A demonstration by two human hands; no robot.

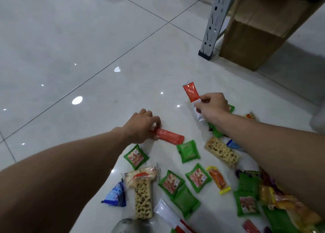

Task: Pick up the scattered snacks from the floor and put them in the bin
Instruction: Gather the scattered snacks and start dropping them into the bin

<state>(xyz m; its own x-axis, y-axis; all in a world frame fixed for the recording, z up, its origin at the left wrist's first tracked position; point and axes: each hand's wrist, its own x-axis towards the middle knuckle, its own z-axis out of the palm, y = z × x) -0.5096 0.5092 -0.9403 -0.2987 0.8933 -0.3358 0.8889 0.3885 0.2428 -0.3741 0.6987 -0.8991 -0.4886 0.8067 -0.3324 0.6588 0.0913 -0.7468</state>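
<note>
Several snack packets lie scattered on the glossy white tiled floor [70, 39]. My left hand [140, 127] grips one end of a long red packet [169, 136] that lies flat on the tiles. My right hand [213, 106] pinches a red-and-white packet [191, 92] and lifts its red end upward. Near my arms lie green square packets [136, 156] [188, 151], cereal bars [222, 151] [143, 197], a blue triangular packet [117, 196] and a yellow-orange sausage packet [218, 179]. No bin is in view.
A grey metal rack leg [210, 37] stands on the floor at the upper right, beside a tall cardboard box [253, 36]. More green and yellow packets are piled under my right forearm at the lower right [248, 203]. A grey blurred object [130, 225] sits at the bottom edge.
</note>
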